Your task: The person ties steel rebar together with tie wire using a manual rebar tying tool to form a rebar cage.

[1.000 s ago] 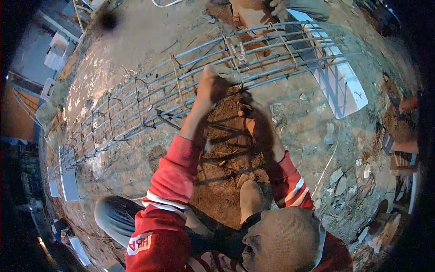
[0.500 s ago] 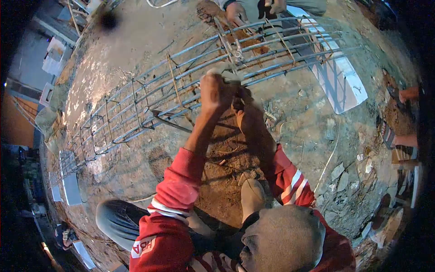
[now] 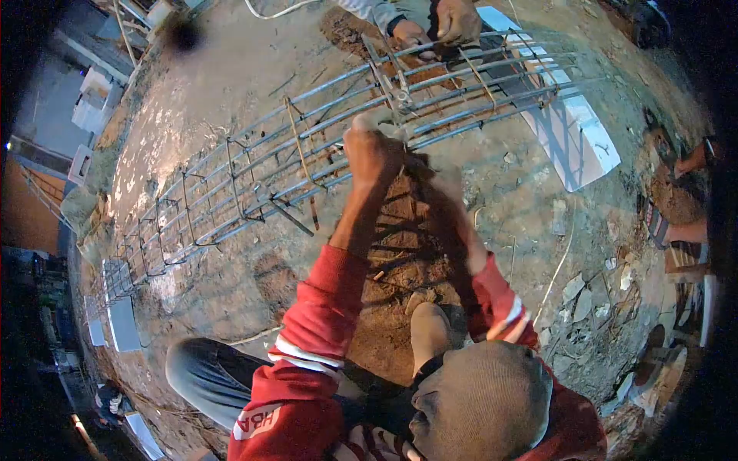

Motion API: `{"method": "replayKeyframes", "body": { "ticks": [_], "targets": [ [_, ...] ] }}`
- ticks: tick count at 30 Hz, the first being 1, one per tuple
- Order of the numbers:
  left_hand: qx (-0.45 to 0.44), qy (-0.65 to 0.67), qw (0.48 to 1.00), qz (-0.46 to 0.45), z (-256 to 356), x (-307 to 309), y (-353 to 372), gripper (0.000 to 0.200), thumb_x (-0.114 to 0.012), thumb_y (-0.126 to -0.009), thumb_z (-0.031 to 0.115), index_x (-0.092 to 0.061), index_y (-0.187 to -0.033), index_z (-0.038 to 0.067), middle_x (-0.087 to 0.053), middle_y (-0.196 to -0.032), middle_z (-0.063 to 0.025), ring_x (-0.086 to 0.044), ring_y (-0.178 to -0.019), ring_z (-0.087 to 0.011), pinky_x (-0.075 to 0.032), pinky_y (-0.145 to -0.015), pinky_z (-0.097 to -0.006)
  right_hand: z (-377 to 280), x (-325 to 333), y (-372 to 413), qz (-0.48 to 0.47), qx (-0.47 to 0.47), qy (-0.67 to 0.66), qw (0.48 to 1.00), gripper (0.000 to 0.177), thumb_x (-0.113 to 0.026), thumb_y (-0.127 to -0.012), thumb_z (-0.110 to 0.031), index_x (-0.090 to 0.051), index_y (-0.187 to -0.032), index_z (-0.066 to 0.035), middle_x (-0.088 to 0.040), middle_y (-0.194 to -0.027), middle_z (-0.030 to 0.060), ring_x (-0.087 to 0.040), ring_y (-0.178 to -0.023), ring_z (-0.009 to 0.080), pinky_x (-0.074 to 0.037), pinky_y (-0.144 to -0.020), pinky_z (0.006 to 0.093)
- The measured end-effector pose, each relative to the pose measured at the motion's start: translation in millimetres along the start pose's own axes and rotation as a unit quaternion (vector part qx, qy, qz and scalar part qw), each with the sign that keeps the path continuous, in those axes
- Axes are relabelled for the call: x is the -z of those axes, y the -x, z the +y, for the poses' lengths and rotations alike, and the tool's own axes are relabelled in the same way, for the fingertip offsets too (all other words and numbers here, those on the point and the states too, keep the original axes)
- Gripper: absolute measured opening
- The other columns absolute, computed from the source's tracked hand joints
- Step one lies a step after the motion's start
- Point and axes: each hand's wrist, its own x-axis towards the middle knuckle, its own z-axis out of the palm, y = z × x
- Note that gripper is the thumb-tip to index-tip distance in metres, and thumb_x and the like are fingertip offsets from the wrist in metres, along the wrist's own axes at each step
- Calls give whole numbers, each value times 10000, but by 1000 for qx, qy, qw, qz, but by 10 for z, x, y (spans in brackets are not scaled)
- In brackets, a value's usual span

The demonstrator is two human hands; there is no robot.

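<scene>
A long cage of steel rebar [image 3: 254, 173] lies across the dirt ground, its bars held by square stirrups. My left hand [image 3: 370, 150] is fisted around a lower bar of the cage near its middle. Just to the right of it and touching the same stretch of the cage, my right hand [image 3: 443, 183] is blurred by motion, so its grip does not show. Red sleeves with white stripes cover both my arms.
Another person's hands [image 3: 437, 23] hold the cage's far side at the top. A white block [image 3: 576, 138] props the cage's right end, and pale blocks [image 3: 123, 323] sit under its left end. Someone's feet [image 3: 686, 163] stand at the right. Rubble [image 3: 584, 300] litters the ground nearby.
My left hand has shifted slightly right along the bar. My right hand has lifted toward the cage. The other person's hands have come further into view at the top.
</scene>
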Motion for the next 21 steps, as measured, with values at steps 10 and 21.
{"method": "replayKeyframes", "body": {
  "ticks": [10,21],
  "targets": [
    [55,-59,995,-62,97,56,50,223,-764,-607,213,-668,-706,36,-628,-624,-157,-628,-586,-338,-498,-558,-411,-757,494,-602,145,182,251,940,89,-708,-777,-147,-680,-778,-62,-575,-752,134,-615,-804,318,-447,-694,472],
    [97,-79,986,-113,182,90,19,239,-751,-616,174,-680,-818,67,-654,-714,-170,-619,-704,-398,-486,-642,-466,-885,645,-819,-43,330,473,816,53,-639,-760,-134,-687,-741,-120,-654,-773,69,-632,-835,251,-413,-784,451]
  ]
}}
